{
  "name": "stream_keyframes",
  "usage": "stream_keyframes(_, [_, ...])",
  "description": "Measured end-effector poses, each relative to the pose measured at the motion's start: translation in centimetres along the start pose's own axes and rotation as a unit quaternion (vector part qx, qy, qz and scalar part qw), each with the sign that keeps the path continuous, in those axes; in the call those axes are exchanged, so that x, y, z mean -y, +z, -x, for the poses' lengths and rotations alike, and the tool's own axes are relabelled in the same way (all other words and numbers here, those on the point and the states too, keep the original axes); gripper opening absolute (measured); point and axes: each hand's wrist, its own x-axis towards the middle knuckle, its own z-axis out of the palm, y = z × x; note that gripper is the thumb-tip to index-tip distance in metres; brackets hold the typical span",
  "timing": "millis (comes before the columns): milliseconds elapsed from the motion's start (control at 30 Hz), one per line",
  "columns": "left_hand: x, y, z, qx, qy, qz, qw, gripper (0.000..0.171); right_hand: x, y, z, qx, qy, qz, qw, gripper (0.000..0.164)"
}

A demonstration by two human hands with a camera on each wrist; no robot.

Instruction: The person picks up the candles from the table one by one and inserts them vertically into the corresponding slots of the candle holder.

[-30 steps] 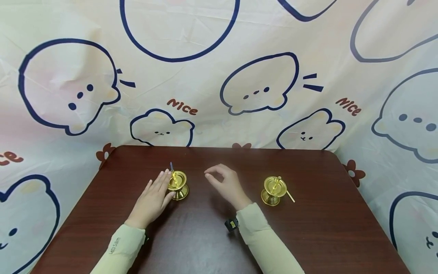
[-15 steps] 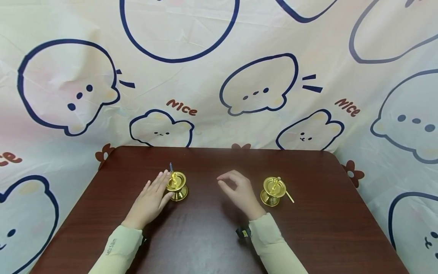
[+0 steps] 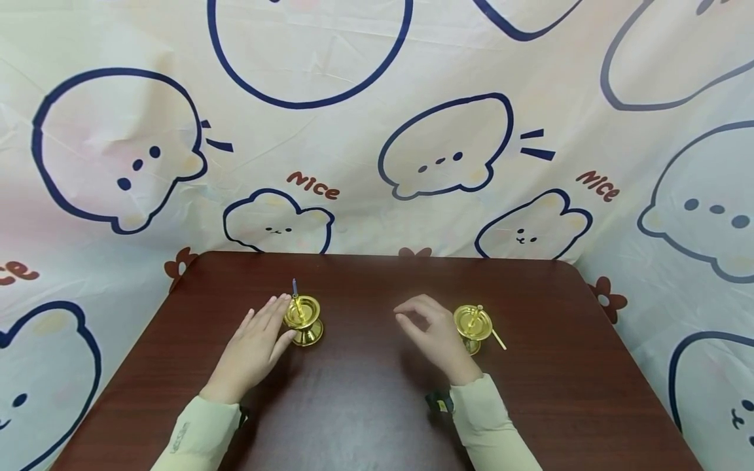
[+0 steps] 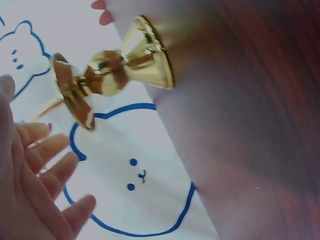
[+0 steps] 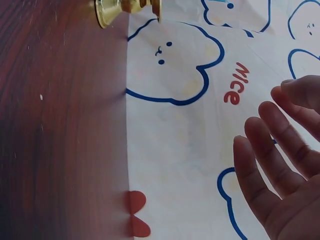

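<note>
Beside left brass candlestick (image 3: 305, 323), left hand (image 3: 252, 348) is held, fingers straight; contact cannot be told. Right brass candlestick (image 3: 474, 332) is partly hidden by right hand (image 3: 438, 339), fingers loosely curved. Blue-tipped stick (image 3: 295, 288) borne upright by left brass candlestick. Candlesticks supported by dark wooden table (image 3: 365, 405).

Two gold pedestal holders (image 3: 309, 333) stand upright, well apart.

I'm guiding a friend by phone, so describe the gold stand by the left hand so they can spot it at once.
Start from the dark brown table; toward its far side, left of centre, find the left gold stand, close beside the person's left hand. A thin blue-tipped stick rises above it, whereas the right gold stand shows no blue.
</note>
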Motion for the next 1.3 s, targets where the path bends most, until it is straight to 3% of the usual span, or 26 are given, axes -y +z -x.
stream_keyframes(233, [-1.5, -0.8, 0.7, -0.047, 0.0, -0.032, 0.9984, 0.057, 0.3, -1.5, 0.3, 0.008, -0.001, 0.019, 1.0, 0.012])
stream_keyframes(500, [-2.9, -0.7, 0.9, -0.135, 0.057, -0.056, 0.9876, 0.044, 0.4, -3.3, 0.7, 0.001, 0.0, 0.059, 0.998, 0.015])
stream_keyframes(667, [-4.0, -0.5, 0.9, -0.177, 0.084, -0.067, 0.9783, 0.058, 0.6, -4.3, 0.8, -0.009, -0.002, 0.082, 0.997, 0.015])
stream_keyframes(767, [-4.7, -0.3, 0.7, -0.197, 0.097, -0.07, 0.9732, 0.057, 0.6, -4.9, 0.8, -0.023, -0.018, 0.09, 0.995, 0.015])
stream_keyframes(1000, [-5.9, 0.3, 0.2, -0.201, 0.112, -0.062, 0.9712, 0.05, 0.1, -6.3, 0.9, -0.053, -0.039, 0.084, 0.994, 0.02])
stream_keyframes(1300, [-8.0, 1.1, -1.0, -0.165, 0.129, -0.038, 0.9772, 0.055, -0.4, -8.3, 1.0, -0.087, -0.035, 0.106, 0.99, 0.022])
